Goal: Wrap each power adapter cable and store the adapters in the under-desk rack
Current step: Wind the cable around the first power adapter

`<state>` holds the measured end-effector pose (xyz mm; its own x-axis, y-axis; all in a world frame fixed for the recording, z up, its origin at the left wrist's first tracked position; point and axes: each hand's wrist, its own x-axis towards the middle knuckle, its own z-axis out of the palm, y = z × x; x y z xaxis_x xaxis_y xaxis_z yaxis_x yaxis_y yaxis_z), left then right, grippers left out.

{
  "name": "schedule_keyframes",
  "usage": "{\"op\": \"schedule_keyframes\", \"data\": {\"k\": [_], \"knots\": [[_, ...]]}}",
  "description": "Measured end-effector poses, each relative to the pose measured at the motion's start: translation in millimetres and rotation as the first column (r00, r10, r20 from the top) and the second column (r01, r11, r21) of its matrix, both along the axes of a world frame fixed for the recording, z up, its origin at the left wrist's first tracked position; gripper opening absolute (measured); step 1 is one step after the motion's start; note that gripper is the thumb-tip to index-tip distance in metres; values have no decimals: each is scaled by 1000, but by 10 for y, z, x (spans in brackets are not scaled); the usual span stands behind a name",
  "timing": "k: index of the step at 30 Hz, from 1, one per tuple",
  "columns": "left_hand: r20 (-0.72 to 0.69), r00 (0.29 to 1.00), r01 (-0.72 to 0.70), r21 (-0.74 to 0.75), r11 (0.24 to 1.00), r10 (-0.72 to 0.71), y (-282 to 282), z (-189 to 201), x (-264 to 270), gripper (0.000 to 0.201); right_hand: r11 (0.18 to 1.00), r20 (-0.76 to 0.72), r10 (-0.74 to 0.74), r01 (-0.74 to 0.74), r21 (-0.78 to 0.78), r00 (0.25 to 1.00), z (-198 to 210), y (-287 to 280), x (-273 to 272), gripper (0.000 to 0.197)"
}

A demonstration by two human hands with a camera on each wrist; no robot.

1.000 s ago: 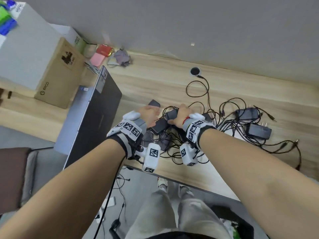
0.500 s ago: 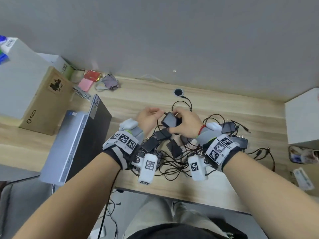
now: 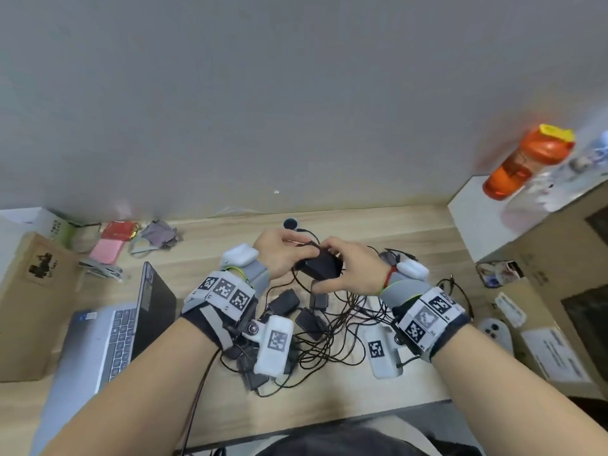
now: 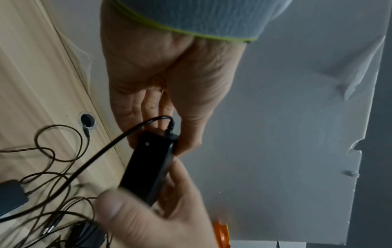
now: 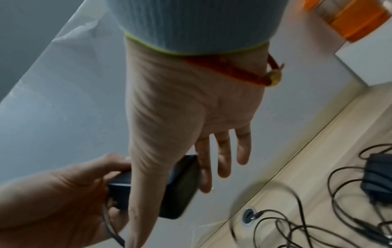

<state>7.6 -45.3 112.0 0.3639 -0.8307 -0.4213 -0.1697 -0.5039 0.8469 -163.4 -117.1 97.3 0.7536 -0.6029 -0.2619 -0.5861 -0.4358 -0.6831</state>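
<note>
A black power adapter is held up above the wooden desk, between both hands. My left hand pinches its end where the cable comes out. My right hand grips the other end, thumb across one face and fingers behind it. The cable trails down to a tangled pile of several other black adapters and cables on the desk below my wrists. In the right wrist view the adapter is partly hidden by my thumb. No under-desk rack shows.
An open laptop stands at the left, with a cardboard box beyond it. A cable hole sits by the wall. At the right are a white box with an orange bottle, a brown box and papers.
Both hands picked one adapter out of the pile and raised it above the desk. The head view has tilted up and to the right.
</note>
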Motion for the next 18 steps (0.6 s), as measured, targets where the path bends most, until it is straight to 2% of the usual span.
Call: {"op": "schedule_keyframes", "data": {"k": [4,7,9,11,13,14,16,18], "knots": [[69,998,11,22,1000,-12,-1,94,67,21,1000,-39,10,-8,28,999,-22,24,1,67],[91,995,-39,-14,999,40,-40,196,102,21,1000,6,-8,8,7,1000,32,-10,103,70],[47,993,-105,-39,994,107,-76,285,136,25,997,76,-79,79,-4,994,81,-104,172,81],[-72,987,-145,-38,989,142,-105,373,141,45,986,201,-162,151,69,966,151,-222,220,89],[-187,968,-182,-49,982,170,-115,448,125,66,972,348,-204,145,188,915,291,-325,269,88],[-225,962,-172,-63,983,154,-118,485,109,68,959,396,-227,134,249,890,369,-352,293,84],[-263,954,-183,-119,976,147,-151,569,83,58,944,449,-241,101,313,860,533,-404,362,73],[-338,923,-262,-196,945,185,-203,684,62,47,920,452,-237,48,389,860,620,-446,415,62]]}}
